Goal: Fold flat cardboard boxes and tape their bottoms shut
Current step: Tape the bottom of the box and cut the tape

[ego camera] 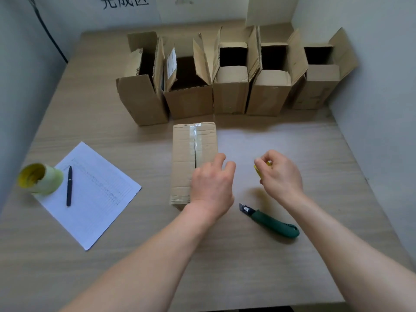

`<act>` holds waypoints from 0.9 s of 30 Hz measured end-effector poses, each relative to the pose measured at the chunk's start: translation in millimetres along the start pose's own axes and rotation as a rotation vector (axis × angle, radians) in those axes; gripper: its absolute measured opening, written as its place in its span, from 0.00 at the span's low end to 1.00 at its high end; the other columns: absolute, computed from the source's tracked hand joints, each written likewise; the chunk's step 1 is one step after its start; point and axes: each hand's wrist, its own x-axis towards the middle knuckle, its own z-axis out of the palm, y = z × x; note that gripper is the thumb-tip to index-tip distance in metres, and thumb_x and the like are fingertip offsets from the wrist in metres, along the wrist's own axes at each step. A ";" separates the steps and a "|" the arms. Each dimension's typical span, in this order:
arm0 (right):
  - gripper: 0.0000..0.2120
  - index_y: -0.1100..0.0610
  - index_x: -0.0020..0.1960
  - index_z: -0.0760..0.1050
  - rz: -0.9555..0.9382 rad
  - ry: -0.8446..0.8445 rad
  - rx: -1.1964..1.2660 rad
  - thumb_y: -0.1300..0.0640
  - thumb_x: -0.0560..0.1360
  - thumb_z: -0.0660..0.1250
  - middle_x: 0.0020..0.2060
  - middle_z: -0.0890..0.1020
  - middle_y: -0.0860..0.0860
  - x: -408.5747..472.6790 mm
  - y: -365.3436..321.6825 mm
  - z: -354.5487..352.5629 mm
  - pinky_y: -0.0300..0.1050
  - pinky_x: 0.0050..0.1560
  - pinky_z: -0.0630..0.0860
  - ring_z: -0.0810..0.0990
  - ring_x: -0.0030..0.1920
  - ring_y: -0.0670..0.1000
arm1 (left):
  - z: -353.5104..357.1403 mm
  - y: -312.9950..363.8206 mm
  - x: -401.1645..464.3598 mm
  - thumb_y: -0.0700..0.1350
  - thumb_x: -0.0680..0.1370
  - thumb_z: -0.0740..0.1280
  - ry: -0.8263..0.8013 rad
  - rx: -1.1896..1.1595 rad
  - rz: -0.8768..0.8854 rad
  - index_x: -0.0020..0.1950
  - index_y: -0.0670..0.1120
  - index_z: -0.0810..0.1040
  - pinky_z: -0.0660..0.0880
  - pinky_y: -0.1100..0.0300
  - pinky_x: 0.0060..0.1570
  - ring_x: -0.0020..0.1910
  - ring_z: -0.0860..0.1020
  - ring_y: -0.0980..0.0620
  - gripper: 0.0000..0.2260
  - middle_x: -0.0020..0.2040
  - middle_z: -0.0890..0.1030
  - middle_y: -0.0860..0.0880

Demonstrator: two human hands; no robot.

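So, head cam view, looking down at a wood-grain table (292, 140). Taped cardboard box (190, 152) lying in the middle w/ clear tape (195, 140) running down its center seam, bottom side up. Left hand (211, 183) resting on the near right part of that box, fingers relaxed and mostly straight, not gripping anything, just touching the cardboard. Right hand (281, 174) hovering above the table just right of the box, fingers curled around a small yellow thing (258, 171), prob a tape roll but mostly hidden by the fingers so can't tell for sure. Green utility knife (273, 221) lying on the table near the right forearm, blade end pointing toward the box. Row of five open boxes (229, 95) standing upright along the back, flaps up, right behind the taped one. Off to the left: sheet of paper (94, 194) w/ a black pen (69, 186) on it, plus a big yellow-core tape roll (40, 179) sitting on the paper's corner. Sign w/ Chinese characters (123, 2) on the back wall, cut off at the top.
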 end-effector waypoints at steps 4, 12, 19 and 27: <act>0.12 0.52 0.40 0.73 -0.023 0.117 0.175 0.44 0.76 0.62 0.34 0.81 0.50 -15.0 -12.0 12.2 0.53 0.44 0.77 0.81 0.39 0.56 | -6.6 6.3 3.5 0.40 0.72 0.67 -0.027 -0.104 -0.060 0.58 0.47 0.77 0.72 0.51 0.37 0.42 0.79 0.39 0.14 0.62 0.76 0.47; 0.09 0.50 0.42 0.69 0.029 0.315 0.362 0.49 0.79 0.61 0.33 0.76 0.44 -45.5 -58.1 59.5 0.43 0.33 0.66 0.73 0.35 0.47 | -10.5 -20.9 -34.6 0.60 0.76 0.60 0.154 -0.109 -0.443 0.73 0.49 0.68 0.66 0.42 0.61 0.73 0.61 0.38 0.28 0.78 0.58 0.44; 0.04 0.52 0.47 0.69 0.203 0.290 0.440 0.54 0.81 0.58 0.40 0.76 0.47 -47.9 -78.5 96.6 0.30 0.33 0.64 0.71 0.40 0.51 | 11.7 -38.6 -39.4 0.50 0.78 0.64 0.168 -0.174 -0.425 0.70 0.46 0.74 0.74 0.46 0.56 0.59 0.74 0.35 0.21 0.76 0.64 0.38; 0.04 0.53 0.46 0.70 0.218 0.233 0.494 0.56 0.80 0.60 0.37 0.74 0.45 -45.1 -77.2 92.8 0.28 0.33 0.64 0.71 0.39 0.50 | 4.9 -42.8 -33.9 0.67 0.76 0.54 -0.066 -0.170 -0.446 0.75 0.51 0.61 0.69 0.46 0.60 0.68 0.63 0.39 0.32 0.80 0.48 0.45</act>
